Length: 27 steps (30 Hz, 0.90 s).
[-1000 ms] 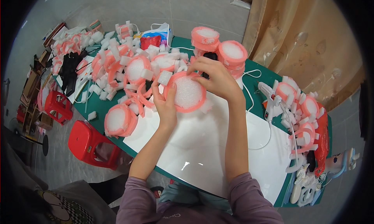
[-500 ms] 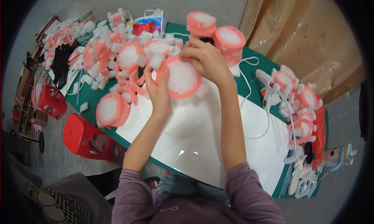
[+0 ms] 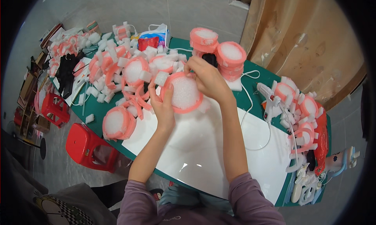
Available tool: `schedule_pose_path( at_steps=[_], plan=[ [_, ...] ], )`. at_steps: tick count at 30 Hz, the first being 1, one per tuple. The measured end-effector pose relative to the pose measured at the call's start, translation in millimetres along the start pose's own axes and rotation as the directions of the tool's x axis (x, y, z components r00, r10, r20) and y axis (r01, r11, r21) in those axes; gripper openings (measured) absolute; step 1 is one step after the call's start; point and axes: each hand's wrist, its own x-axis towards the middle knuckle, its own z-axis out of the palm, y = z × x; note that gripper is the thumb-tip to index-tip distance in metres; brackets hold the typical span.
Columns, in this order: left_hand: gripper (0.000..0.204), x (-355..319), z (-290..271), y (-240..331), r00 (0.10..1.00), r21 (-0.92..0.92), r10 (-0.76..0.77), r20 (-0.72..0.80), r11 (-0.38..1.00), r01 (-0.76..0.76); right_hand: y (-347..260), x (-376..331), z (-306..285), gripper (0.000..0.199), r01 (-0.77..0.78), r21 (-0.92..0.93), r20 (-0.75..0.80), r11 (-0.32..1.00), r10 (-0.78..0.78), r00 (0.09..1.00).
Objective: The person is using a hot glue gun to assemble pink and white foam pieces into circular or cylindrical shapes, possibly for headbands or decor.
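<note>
Between my hands, above a white board [image 3: 172, 150], I hold a round foam piece [image 3: 184, 94] with a white bubbly face and a pink foam rim. My left hand [image 3: 162, 109] grips its left edge, thumb on the face and fingers behind. At the upper right of the rim my right hand [image 3: 209, 78] is closed, its fingertips pinched on the edge; whether something small sits between them I cannot make out. A small white foam block [image 3: 161, 78] is at the rim's upper left. Similar pink-rimmed foam rounds [image 3: 134, 71] lie just beyond my left hand.
Stacked foam rounds [image 3: 231, 54] stand at the back right. A glue gun [image 3: 267, 92] with a white cord lies on the green mat [image 3: 252, 82]. Loose foam pieces [image 3: 105, 68] heap up at left. Red stools [image 3: 88, 146] stand beside the table; a person's grey clothing [image 3: 74, 203] shows lower left.
The whole view has shifted, so the table and things on it sit lower in the picture. Both hands keep their hold on the foam round, my right fingers still at its upper edge.
</note>
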Motion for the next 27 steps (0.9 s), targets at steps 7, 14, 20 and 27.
schedule_pose_path(
  at_steps=[7,14,20,27],
  plan=[
    [0.046,9.8,0.9,4.3,0.999,-0.027,0.009,-0.034,1.0,-0.009,-6.2,8.4,-25.7,0.007,-0.129,0.169,-0.048,0.977,0.139,0.989],
    [0.044,4.3,0.5,0.3,0.998,-0.006,-0.006,-0.058,1.0,0.006,-11.5,-2.1,-49.7,0.004,-0.109,0.789,-0.144,0.604,0.355,0.924],
    [0.041,9.8,5.9,6.8,0.999,-0.036,0.039,-0.019,0.999,-0.04,-2.0,-6.0,-65.0,0.022,-0.005,0.958,-0.099,0.287,0.348,0.932],
    [0.042,4.7,2.2,0.4,0.998,0.016,0.041,-0.037,0.999,-0.04,6.2,-11.0,-67.3,0.017,0.022,0.994,-0.056,0.112,0.313,0.948]
  ],
)
